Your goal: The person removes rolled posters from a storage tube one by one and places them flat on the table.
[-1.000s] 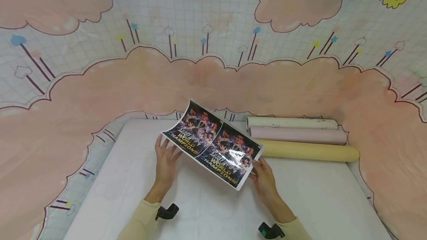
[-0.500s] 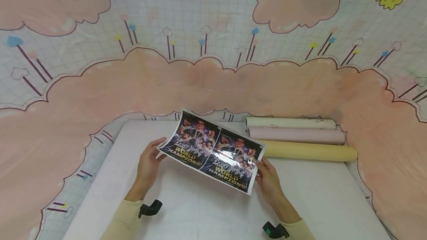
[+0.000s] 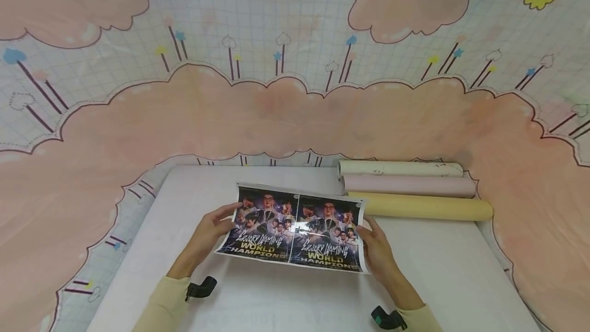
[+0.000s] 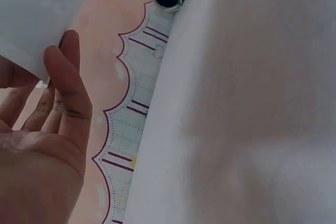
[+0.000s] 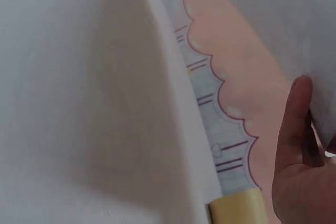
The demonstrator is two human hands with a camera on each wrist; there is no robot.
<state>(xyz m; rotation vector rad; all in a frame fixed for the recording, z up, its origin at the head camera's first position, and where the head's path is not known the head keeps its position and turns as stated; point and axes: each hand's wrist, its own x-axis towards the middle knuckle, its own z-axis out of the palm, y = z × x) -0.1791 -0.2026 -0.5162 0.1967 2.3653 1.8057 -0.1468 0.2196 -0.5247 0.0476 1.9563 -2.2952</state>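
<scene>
A glossy printed poster sheet (image 3: 322,224) with two identical pictures side by side, each lettered "WORLD CHAMPIONS", is held up over the white table (image 3: 276,301). My left hand (image 3: 207,229) pinches its left edge, and my right hand (image 3: 379,252) grips the right edge. In the left wrist view the pale back of the sheet (image 4: 37,14) shows, with the left hand's fingers (image 4: 73,95) at its corner. The right wrist view has the sheet's back (image 5: 294,24) at upper right and the right hand (image 5: 302,177) against its edge.
At the table's back right lie three rolls: a cream one (image 3: 401,169), a pinkish one (image 3: 410,186) and a yellow one (image 3: 428,207). A patterned peach cloth (image 3: 258,117) hangs behind and beside the table. Black cameras sit on both wrists.
The sheet has turned from a steep slant to nearly level and come lower. My left hand has moved left and changed its hold along the left edge; the right has shifted slightly right.
</scene>
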